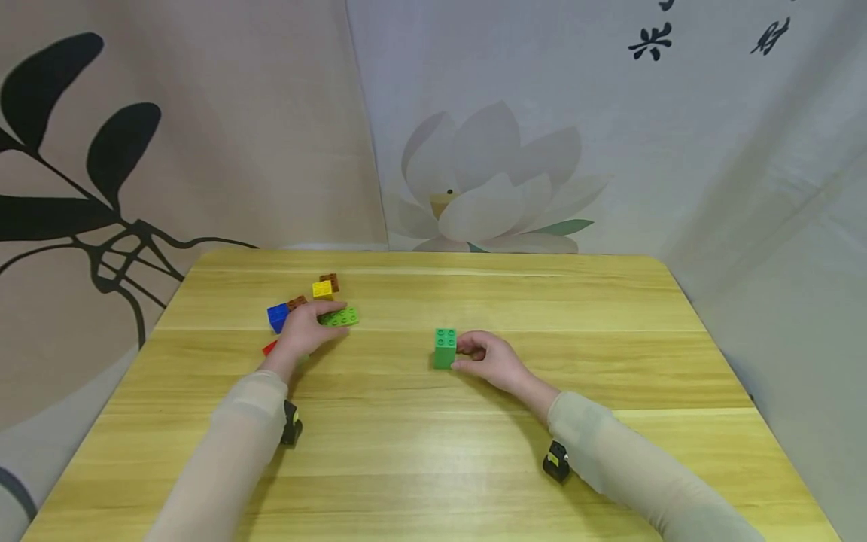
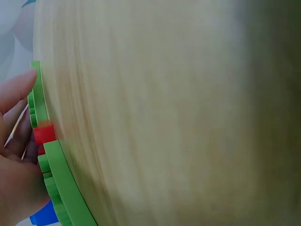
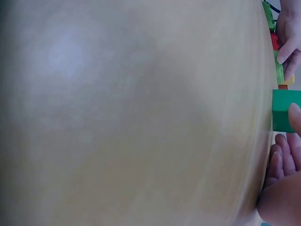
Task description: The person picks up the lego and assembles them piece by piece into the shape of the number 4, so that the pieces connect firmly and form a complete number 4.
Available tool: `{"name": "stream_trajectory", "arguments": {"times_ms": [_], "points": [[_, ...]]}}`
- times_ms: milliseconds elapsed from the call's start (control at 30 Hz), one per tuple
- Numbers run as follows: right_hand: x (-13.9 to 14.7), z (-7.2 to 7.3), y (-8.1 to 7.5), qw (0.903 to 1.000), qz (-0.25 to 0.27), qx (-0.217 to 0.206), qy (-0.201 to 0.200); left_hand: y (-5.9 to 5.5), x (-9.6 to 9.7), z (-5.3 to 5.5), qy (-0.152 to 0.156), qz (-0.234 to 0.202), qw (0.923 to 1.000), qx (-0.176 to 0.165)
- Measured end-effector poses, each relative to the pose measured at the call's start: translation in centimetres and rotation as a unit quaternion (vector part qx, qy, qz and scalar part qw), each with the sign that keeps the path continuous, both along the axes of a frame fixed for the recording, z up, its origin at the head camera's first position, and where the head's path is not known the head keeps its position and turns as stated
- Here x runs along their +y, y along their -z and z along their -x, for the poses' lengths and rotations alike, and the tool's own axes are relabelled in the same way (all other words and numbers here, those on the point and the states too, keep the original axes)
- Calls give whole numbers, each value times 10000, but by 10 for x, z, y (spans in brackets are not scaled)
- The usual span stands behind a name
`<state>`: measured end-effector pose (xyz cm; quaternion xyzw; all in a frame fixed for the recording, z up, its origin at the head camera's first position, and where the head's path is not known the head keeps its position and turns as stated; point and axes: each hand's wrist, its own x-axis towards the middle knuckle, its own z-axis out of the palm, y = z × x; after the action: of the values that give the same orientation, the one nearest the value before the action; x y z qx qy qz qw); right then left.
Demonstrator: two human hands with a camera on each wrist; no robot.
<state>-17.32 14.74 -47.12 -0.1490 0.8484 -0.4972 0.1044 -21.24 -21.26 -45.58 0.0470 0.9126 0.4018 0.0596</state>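
Note:
My left hand [image 1: 305, 329] is at the left of the table, with thumb and forefinger on either side of a flat light green brick [image 1: 344, 317]. In the left wrist view, the thumb tip touches that brick's [image 2: 40, 101] end. My right hand [image 1: 493, 363] holds a green brick [image 1: 445, 354] upright near the table's middle, its studs facing up. The right wrist view has the thumb against one face of the green brick [image 3: 282, 110], with the other fingers curled beside it. Much of the right hand's grip lies outside that view.
Around the left hand are a blue brick [image 1: 277, 318], a yellow brick [image 1: 321, 290], two brown bricks [image 1: 296, 302] and a red brick [image 1: 269, 348] partly hidden by the wrist. Another flat light green brick [image 2: 70, 188] lies below that hand. Printed cloth [image 1: 271, 150] hangs behind the wooden table [image 1: 420, 467].

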Motion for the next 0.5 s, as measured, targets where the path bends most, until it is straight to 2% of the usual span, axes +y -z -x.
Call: {"name": "stream_trajectory", "arguments": {"times_ms": [200,500], "points": [[0,0,0,10000,-16,-18,1,0,1,2,57,181,9997,141],[0,0,0,10000,-27,2,-13,-2,4,1,2,77,10000,7]]}}
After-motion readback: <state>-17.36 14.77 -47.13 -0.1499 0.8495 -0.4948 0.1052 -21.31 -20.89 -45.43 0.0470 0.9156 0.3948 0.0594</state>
